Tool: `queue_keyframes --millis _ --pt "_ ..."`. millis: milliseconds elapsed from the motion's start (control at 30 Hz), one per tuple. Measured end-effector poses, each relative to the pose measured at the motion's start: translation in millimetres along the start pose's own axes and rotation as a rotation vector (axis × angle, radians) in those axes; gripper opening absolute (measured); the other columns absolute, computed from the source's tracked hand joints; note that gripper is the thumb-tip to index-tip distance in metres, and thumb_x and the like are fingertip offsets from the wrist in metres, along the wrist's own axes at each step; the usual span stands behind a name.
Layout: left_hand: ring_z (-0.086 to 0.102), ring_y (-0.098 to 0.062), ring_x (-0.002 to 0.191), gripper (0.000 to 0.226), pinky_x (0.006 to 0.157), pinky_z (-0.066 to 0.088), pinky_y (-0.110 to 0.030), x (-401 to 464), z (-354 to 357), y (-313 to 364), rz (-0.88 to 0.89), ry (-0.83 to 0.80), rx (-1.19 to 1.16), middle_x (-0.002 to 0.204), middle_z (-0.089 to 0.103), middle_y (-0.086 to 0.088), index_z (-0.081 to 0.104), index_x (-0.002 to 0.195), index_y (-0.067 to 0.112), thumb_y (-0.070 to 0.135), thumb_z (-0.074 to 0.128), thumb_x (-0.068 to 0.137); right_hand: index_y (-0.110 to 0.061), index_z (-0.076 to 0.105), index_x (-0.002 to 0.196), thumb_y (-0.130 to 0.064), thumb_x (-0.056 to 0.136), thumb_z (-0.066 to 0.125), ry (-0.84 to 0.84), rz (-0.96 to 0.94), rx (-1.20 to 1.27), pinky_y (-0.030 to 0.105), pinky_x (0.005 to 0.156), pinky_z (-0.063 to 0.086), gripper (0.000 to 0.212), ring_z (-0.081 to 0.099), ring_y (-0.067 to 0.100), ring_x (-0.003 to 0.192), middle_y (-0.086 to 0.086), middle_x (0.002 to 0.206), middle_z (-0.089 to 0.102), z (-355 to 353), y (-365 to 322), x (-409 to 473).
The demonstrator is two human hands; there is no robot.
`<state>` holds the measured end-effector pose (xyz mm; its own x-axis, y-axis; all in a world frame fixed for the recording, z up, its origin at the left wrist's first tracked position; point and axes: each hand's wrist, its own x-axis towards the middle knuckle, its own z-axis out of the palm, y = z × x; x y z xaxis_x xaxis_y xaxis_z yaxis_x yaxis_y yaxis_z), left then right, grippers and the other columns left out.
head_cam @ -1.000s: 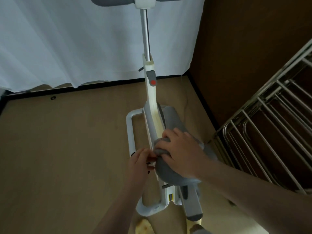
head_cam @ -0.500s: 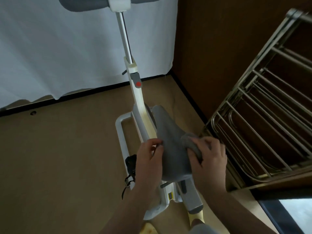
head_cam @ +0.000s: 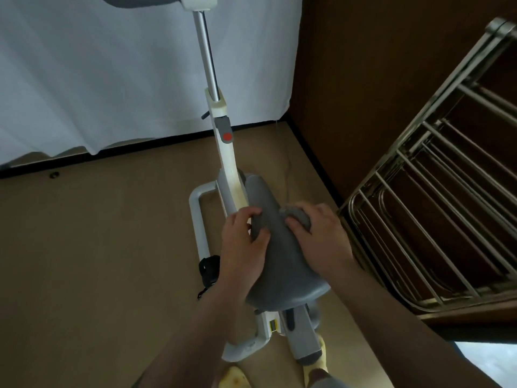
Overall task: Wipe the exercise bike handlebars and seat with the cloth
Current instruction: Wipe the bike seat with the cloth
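The exercise bike seat (head_cam: 282,264) is a grey padded saddle, narrow at its far nose and broad at the near end, with a smooth, slightly sheened surface. It sits low in the middle of the view, over the bike's white frame (head_cam: 228,163), whose post rises away toward the grey handlebars (head_cam: 140,0) cut off at the top edge.

The left hand (head_cam: 243,247) grips the left side of the seat: its fingers curl over the edge near the nose and its thumb lies across the top. The right hand (head_cam: 321,242) presses a bunched grey cloth (head_cam: 298,217) against the right side of the seat, fingers curled round the wad. The cloth is nearly the same grey as the saddle, soft and crumpled, and only a small lump of it shows past the fingertips.

A red button (head_cam: 227,136) marks the frame's upper post, below a bare metal tube (head_cam: 207,57). A white curtain (head_cam: 112,74) hangs behind, and a folded metal rack (head_cam: 419,191) leans against the brown wall (head_cam: 363,65) at the right. The floor (head_cam: 98,247) is tan.
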<state>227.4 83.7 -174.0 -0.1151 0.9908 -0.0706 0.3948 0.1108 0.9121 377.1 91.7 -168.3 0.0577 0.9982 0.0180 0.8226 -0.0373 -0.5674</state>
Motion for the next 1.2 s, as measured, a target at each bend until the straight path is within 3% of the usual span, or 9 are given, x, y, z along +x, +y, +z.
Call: queue_keyframes --millis 267,367,500,733,833,900,1000,1133,1200 --pt "0.052 -0.011 0.098 0.026 0.087 0.045 -0.026 22 14 0 0.019 0.094 0.110 0.113 0.044 0.005 0.052 0.113 0.031 0.020 0.058 0.090 -0.028 0.051 0.117 -0.038 0.098 0.043 -0.144 -0.050 0.141 0.028 0.071 0.040 0.023 0.054 0.015 0.098 -0.004 0.109 0.054 18 -3 60" --pt "0.053 -0.008 0.092 0.030 0.081 0.043 -0.022 25 17 1 -0.003 0.137 0.123 0.116 0.048 0.003 0.051 0.117 0.026 0.018 0.060 0.089 -0.028 0.050 0.120 -0.038 0.096 0.044 -0.062 -0.019 0.221 0.031 0.085 0.045 0.026 0.052 0.015 0.108 -0.002 0.119 0.052 41 -23 88" --pt "0.056 -0.002 0.101 0.036 0.088 0.049 -0.028 17 17 0 -0.055 0.143 0.066 0.122 0.055 0.011 0.051 0.126 0.026 0.031 0.058 0.091 -0.030 0.050 0.129 -0.033 0.095 0.051 -0.048 -0.308 0.201 0.024 0.086 0.046 0.034 0.046 0.008 0.102 -0.005 0.113 0.041 33 -16 76" --pt "0.055 -0.004 0.100 0.030 0.085 0.045 -0.024 -20 21 7 -0.157 0.216 0.163 0.112 0.059 0.013 0.053 0.118 0.030 0.038 0.058 0.089 -0.029 0.060 0.112 -0.039 0.091 0.055 -0.125 -0.591 -0.047 0.042 0.083 0.048 0.024 0.047 0.021 0.102 0.004 0.113 0.048 28 -31 82" --pt "0.055 -0.002 0.099 0.032 0.081 0.043 -0.019 -59 23 -1 -0.161 0.271 0.095 0.107 0.057 0.016 0.051 0.110 0.037 0.049 0.062 0.082 -0.031 0.062 0.116 -0.039 0.091 0.055 -0.313 -0.829 0.006 0.038 0.085 0.043 0.027 0.047 0.017 0.099 -0.002 0.106 0.049 2 -9 40" --pt "0.050 0.002 0.108 0.047 0.088 0.043 -0.019 -83 24 -7 -0.139 0.262 0.040 0.117 0.052 0.022 0.047 0.120 0.044 0.059 0.059 0.077 -0.031 0.059 0.123 -0.037 0.092 0.056 -0.368 -0.752 0.082 0.037 0.090 0.042 0.031 0.047 0.015 0.100 -0.004 0.106 0.048 -7 -1 46" --pt "0.048 0.005 0.114 0.050 0.091 0.043 -0.020 -98 22 -9 -0.141 0.266 -0.023 0.125 0.049 0.025 0.046 0.124 0.045 0.051 0.065 0.078 -0.032 0.056 0.125 -0.041 0.092 0.051 -0.209 -0.571 0.063 0.037 0.087 0.047 0.035 0.046 0.011 0.098 -0.007 0.105 0.046 -7 4 26" --pt "0.053 0.000 0.109 0.038 0.088 0.050 -0.027 -101 9 -12 -0.121 0.205 -0.074 0.120 0.054 0.023 0.048 0.117 0.052 0.040 0.065 0.085 -0.034 0.058 0.119 -0.045 0.091 0.048 -0.145 -0.786 -0.047 0.031 0.080 0.043 0.032 0.045 0.010 0.095 -0.007 0.104 0.049 -11 12 -20" --pt "0.055 -0.004 0.107 0.037 0.088 0.052 -0.030 -101 3 -17 -0.130 0.158 -0.071 0.119 0.054 0.020 0.048 0.117 0.051 0.036 0.064 0.088 -0.031 0.059 0.120 -0.042 0.090 0.054 -0.076 -0.614 -0.027 0.019 0.079 0.039 0.032 0.038 0.002 0.092 -0.006 0.106 0.049 -15 16 -20"
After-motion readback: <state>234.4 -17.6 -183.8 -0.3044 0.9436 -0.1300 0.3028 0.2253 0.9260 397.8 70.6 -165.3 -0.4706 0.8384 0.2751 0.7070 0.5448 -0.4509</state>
